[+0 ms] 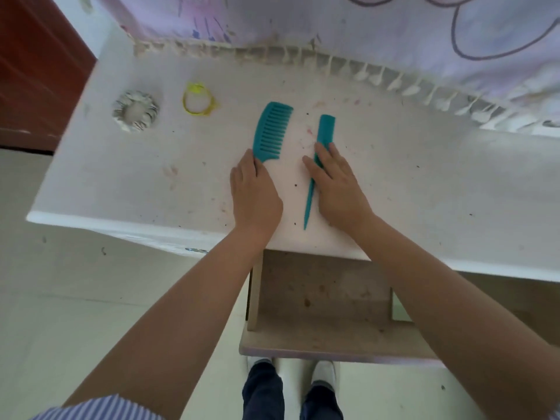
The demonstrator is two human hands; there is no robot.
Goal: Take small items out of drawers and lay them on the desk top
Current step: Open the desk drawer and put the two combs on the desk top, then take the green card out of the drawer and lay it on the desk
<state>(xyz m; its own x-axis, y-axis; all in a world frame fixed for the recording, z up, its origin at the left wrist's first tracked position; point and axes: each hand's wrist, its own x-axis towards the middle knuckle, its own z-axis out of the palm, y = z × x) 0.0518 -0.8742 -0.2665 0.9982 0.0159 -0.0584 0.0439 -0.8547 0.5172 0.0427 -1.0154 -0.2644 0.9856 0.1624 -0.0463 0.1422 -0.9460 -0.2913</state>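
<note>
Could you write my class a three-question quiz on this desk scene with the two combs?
1. True or false: the wide-tooth comb lies left of the tail comb.
2. Which hand rests on the tail comb? A left hand B right hand
3. What colour is the hair tie beside the scrunchie?

Key: 1 true; 2 B; 3 yellow.
</note>
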